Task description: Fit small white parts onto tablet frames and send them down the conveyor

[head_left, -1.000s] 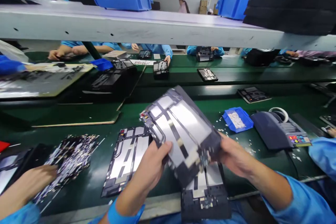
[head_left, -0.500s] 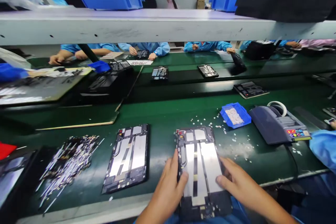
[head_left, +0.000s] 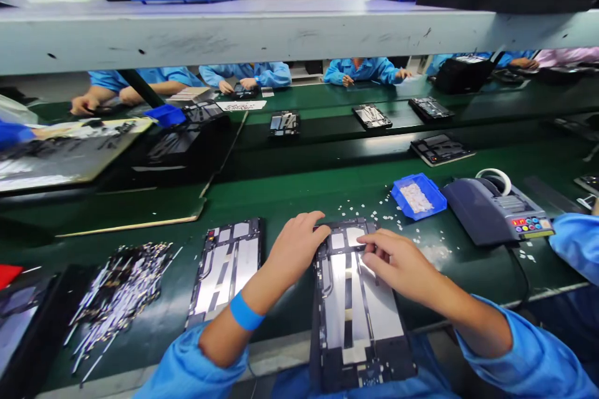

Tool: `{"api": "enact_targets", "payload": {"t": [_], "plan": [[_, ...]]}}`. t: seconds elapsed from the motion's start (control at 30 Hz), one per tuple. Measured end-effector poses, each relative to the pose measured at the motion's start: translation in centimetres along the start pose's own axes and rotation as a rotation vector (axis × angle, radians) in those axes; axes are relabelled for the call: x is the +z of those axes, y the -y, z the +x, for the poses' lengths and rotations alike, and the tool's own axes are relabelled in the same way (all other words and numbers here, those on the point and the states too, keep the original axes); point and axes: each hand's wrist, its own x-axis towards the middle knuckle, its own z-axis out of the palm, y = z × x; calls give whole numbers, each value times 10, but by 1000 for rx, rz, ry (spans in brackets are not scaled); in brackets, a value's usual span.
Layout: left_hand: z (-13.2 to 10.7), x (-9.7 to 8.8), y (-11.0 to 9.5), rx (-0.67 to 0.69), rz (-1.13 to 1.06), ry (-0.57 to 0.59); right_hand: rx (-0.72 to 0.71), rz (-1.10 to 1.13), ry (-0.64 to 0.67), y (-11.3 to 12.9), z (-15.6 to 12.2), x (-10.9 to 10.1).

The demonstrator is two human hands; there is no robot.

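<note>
One open tablet (head_left: 361,308) at near edge of worktop (head_left: 281,196), no longer gripped by sides. Now reached at top end by left hand (head_left: 298,244) and right hand (head_left: 399,260); cannot tell if clamped on anything. Apparently already placed.

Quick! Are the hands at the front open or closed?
Left hand: half curled at the top left of the device; grip unclear.
Right hand: bent over its top; grip unclear.
</note>
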Motion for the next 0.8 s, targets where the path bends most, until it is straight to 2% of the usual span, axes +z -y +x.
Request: {"api": "enact_targets", "payload": {"t": [0.1, 0.2, 0.27, 0.33, 0.43, 0.53, 0.6, 0.67, 0.8], "plan": [[-10, 1, -1, 46, 17, -171, -19, 0, 24, 2, 30, 15], [-17, 3, -2, 86, -25, -333, 4, 70, 166, 0, 63, 30], [-21, 5, -4, 55, -96, -380, 44, 130, 240, 0, 78, 38], [-24, 7, -9, -61, -244, -379, 74, 164, 243, -1, 85, 43], [-30, 8, -22, -415, -586, -326, 84, 179, 188, -1, 80, 45], [-29, 7, -35, -717, -871, -205, 57, 146, 164, 2, 72, 45], [-25, 7, -38, -806, -965, -155, 13, 63, 129, 5, 68, 46], [-22, 7, -39, -858, -1004, -153, -34, -81, 51, 7, 64, 49], [-22, 6, -40, -887, -1010, -186, -138, -389, -36, 5, 54, 59]]}}
